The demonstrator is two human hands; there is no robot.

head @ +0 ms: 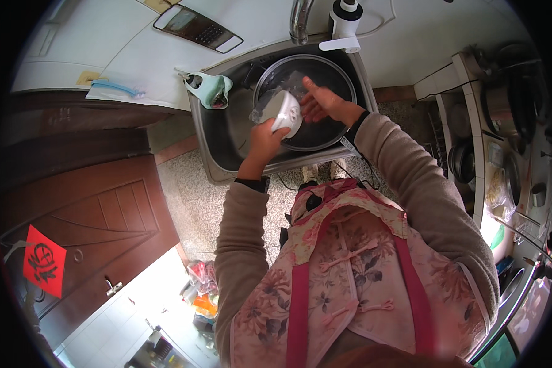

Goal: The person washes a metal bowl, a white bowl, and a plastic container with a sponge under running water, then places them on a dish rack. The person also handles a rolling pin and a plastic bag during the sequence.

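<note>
My left hand (265,138) grips a white bowl (289,117) by its rim, tilted on its side over a wide dark pan (324,133) in the steel sink (232,122). A clear, shiny patch, water or thin plastic, shows at the bowl's mouth; I cannot tell which. Just right of the bowl, my right hand (324,99) is held above the pan with its fingers apart and nothing in them. Some liquid with small bits appears to lie in the pan. The pan's dark handle (254,73) points to the sink's back left.
A metal spout (299,23) and a white tap with a lever (342,43) stand behind the sink. A pale green strainer basket (209,89) hangs at its left corner. A blue brush (115,86) lies left. Shelves with pots (462,161) line the right; a brown door (101,216) is at left.
</note>
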